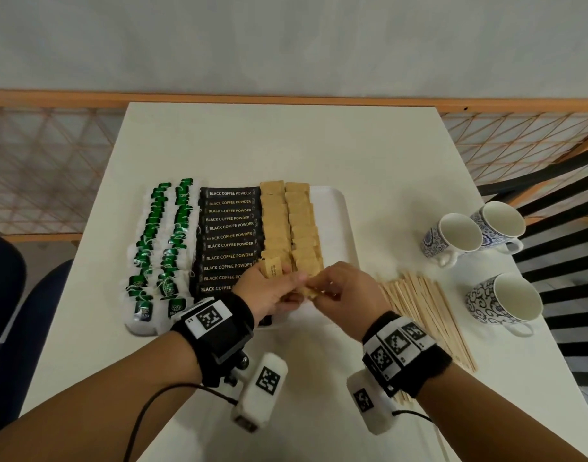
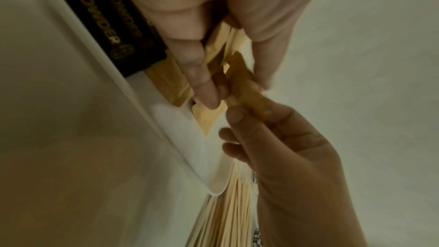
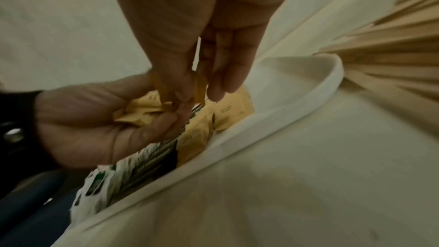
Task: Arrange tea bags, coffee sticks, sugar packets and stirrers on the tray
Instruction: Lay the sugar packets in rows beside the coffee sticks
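**Sugar packets going down at the near end of the tray**

Take one packet at a time from the left hand (image 1: 275, 288), pinched by an edge. Lay it flat at the near end of a sugar column (image 1: 291, 225), overlapping the last one like its neighbours. Keep clear of the coffee sticks (image 1: 231, 235) just beside, so the black row stays straight. Leave the far-right strip of the tray (image 1: 336, 221) bare, probably for the stirrers (image 1: 426, 315), lying loose on the table to the right of the tray. Tea bags (image 1: 162, 241) already in two rows at the left.

Left hand palm-up over the tray's near edge, fingers curled round a small bunch of packets (image 3: 140, 114). Right hand (image 1: 341, 291) touching it fingertip to fingertip, thumb and forefinger pinching one packet (image 2: 247, 89), other fingers loosely bent. Both wrists low, hands above the tray's near right part.
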Motion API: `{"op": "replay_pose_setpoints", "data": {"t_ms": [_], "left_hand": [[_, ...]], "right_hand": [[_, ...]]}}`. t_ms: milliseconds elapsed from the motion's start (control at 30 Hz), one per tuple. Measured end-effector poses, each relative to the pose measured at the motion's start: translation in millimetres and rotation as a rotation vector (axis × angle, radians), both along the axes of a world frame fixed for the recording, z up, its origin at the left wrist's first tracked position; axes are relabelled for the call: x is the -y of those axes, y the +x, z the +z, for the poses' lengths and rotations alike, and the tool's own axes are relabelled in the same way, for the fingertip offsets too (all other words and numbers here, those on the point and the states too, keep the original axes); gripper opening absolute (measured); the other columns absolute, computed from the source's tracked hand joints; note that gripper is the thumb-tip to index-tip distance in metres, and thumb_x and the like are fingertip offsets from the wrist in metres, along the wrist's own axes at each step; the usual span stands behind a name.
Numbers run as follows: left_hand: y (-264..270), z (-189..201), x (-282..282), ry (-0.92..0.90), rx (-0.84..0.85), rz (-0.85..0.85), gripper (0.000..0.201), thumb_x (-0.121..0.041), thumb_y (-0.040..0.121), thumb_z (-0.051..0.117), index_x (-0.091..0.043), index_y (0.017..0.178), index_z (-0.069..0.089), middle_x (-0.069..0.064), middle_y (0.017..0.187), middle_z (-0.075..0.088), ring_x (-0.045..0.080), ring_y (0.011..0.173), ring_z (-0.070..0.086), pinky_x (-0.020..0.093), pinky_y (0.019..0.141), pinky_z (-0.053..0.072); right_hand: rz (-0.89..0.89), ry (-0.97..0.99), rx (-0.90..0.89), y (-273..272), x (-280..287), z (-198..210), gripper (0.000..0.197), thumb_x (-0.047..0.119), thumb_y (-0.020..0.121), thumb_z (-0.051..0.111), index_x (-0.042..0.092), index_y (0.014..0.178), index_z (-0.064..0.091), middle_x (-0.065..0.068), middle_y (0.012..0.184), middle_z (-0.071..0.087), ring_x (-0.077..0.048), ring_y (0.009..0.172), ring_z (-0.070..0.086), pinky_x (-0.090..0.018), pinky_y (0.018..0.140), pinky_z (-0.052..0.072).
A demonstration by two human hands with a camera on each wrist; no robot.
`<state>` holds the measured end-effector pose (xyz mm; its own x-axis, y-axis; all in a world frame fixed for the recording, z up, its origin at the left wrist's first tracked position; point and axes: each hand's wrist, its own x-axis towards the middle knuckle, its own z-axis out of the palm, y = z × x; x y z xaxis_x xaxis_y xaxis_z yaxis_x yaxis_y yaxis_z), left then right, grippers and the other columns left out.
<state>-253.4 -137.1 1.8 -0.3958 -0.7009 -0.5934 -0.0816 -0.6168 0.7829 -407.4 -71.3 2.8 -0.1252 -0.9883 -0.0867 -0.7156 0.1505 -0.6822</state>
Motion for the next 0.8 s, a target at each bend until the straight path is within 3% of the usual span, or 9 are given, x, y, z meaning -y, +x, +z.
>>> {"op": "replay_pose_setpoints", "data": {"t_ms": [67,133,200,267,433,600,733,800], "left_hand": [[-1.7,-2.8,2.2,-0.008,0.028,0.025,0.036,-0.001,0.084,0.067,0.006,0.117,0.055,0.025,0.108,0.066,0.034,0.094,0.067,0.039,0.071,0.059],[0.6,-5.5,5.8,-0.008,0.052,0.053,0.04,0.005,0.081,0.067,0.004,0.119,0.054,0.021,0.109,0.066,0.032,0.095,0.068,0.041,0.072,0.059],[2.5,-4.4,6.6,-0.026,0.072,0.024,0.04,0.005,0.078,0.07,0.003,0.116,0.056,0.019,0.109,0.066,0.031,0.097,0.068,0.044,0.075,0.058],[3.4,-2.2,4.3,-0.053,0.093,-0.027,0.035,0.0,0.078,0.073,0.003,0.11,0.058,0.018,0.106,0.068,0.031,0.097,0.068,0.044,0.075,0.059],[12.7,-4.1,11.2,-0.197,0.208,-0.019,0.01,-0.009,0.086,0.067,-0.01,0.09,0.057,0.012,0.08,0.064,0.02,0.066,0.065,0.033,0.058,0.058],[31.6,-6.4,22.3,-0.406,0.43,-0.078,0.02,-0.005,0.085,0.063,-0.018,0.077,0.051,0.009,0.075,0.058,0.019,0.063,0.056,0.026,0.053,0.048],[32.1,-0.9,22.5,-0.606,0.6,-0.363,0.022,-0.013,0.081,0.067,-0.025,0.086,0.049,-0.004,0.085,0.06,0.009,0.071,0.054,0.015,0.062,0.041],[27.0,0.4,23.4,-0.657,0.652,-0.48,0.031,-0.018,0.079,0.071,-0.027,0.091,0.045,-0.007,0.09,0.055,0.01,0.078,0.054,0.018,0.066,0.04]], "right_hand": [[0.047,0.024,0.137,0.8,-2.3,-4.2,0.017,0.03,0.074,0.077,0.026,0.09,0.071,0.017,0.095,0.056,0.0,0.079,0.058,-0.016,0.067,0.051],[-0.061,0.1,0.341,-2.7,-1.7,-5.2,0.019,0.032,0.076,0.077,0.032,0.094,0.071,0.015,0.101,0.061,0.0,0.084,0.061,-0.019,0.073,0.054],[-0.177,0.179,0.554,-4.7,-0.6,-5.0,0.018,0.024,0.08,0.074,0.033,0.095,0.069,0.005,0.096,0.07,-0.011,0.082,0.067,-0.031,0.076,0.057],[-0.214,0.228,0.667,-4.4,0.1,-4.1,0.021,0.015,0.08,0.074,0.026,0.096,0.068,-0.006,0.088,0.073,-0.016,0.077,0.067,-0.032,0.072,0.056],[-0.348,0.231,0.59,-11.8,6.6,-12.1,0.02,0.009,0.08,0.071,0.022,0.093,0.065,-0.009,0.082,0.072,-0.016,0.071,0.065,-0.03,0.066,0.055],[-0.325,0.256,0.327,-18.0,11.8,-24.2,0.014,0.024,0.082,0.07,0.031,0.09,0.061,0.001,0.071,0.065,-0.011,0.058,0.059,-0.027,0.059,0.052],[-0.267,0.264,0.206,-17.5,14.0,-27.6,0.009,0.028,0.085,0.066,0.031,0.09,0.058,0.004,0.067,0.063,-0.014,0.062,0.061,-0.034,0.065,0.057],[-0.27,0.259,0.207,-18.3,13.8,-28.2,0.008,0.027,0.085,0.065,0.03,0.089,0.059,0.003,0.067,0.062,-0.015,0.062,0.061,-0.036,0.067,0.057]]}}
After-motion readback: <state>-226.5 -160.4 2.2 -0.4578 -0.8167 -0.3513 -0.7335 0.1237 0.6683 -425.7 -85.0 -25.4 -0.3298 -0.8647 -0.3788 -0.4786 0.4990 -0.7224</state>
